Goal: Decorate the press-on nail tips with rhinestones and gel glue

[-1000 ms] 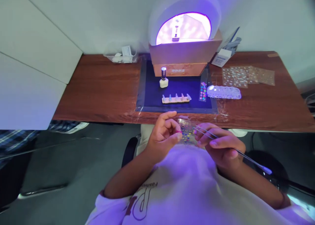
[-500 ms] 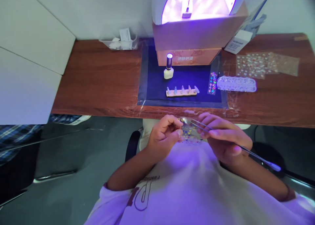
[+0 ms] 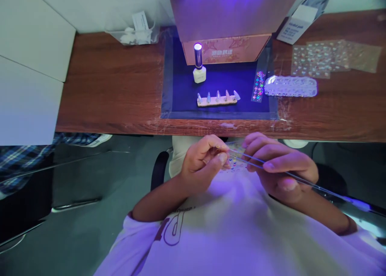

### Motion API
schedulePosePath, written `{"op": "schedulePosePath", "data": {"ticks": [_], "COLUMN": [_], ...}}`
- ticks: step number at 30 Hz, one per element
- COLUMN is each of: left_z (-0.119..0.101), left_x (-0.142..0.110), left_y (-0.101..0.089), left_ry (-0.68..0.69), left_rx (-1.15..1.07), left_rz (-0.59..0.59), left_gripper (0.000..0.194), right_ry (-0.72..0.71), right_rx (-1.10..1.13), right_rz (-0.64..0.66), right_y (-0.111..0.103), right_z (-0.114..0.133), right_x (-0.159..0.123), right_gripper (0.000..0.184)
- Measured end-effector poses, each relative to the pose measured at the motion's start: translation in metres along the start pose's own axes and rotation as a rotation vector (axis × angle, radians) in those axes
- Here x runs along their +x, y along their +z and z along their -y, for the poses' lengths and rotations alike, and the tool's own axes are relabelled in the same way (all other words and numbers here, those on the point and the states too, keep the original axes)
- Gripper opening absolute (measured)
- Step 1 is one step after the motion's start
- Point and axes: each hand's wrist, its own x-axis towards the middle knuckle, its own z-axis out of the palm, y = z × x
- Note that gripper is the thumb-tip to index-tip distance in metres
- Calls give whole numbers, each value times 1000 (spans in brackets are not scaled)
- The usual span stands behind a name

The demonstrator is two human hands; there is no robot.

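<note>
My left hand [image 3: 202,163] is closed, pinching a small clear sheet of coloured stickers [image 3: 233,160] held just below the table's front edge. My right hand [image 3: 280,169] is closed around thin metal tweezers [image 3: 265,166], whose tips point left onto the sticker sheet. Both hands hover over my lap, close together. On the dark blue mat [image 3: 181,95] on the table lies a wooden strip holding several nail tips [image 3: 217,99], with a small polish bottle [image 3: 199,70] standing behind it.
A cardboard box [image 3: 229,30] carrying a glowing purple lamp stands at the back of the mat. A sticker strip [image 3: 258,86], a clear studded case [image 3: 291,86] and sticker sheets [image 3: 331,54] lie to the right. A clear tray [image 3: 132,31] sits at back left, a white box [image 3: 297,24] at back right.
My view has tilted down and closer, so the lamp has slid out of the top. Both hands have lifted slightly toward the table edge, with the tweezers kept on the sticker sheet.
</note>
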Motion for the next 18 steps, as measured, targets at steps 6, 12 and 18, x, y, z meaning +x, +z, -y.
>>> {"op": "schedulePosePath", "data": {"ticks": [6,12,18], "left_z": [-6,-9,-7], "left_x": [0,0,-2], "left_y": [1,0,0], "left_ry": [62,176,242], "left_rx": [110,256,269], "left_rz": [-25,-8,-67], "left_gripper": [6,10,10], "right_ry": [-20,-38,-43], "right_rx": [-75,-102,-105], "right_rz": [10,-27,10], "right_y": [-1,2,0], "right_z": [7,7,6], "right_x": [-1,-3,-5], "right_gripper": [28,27,26]}}
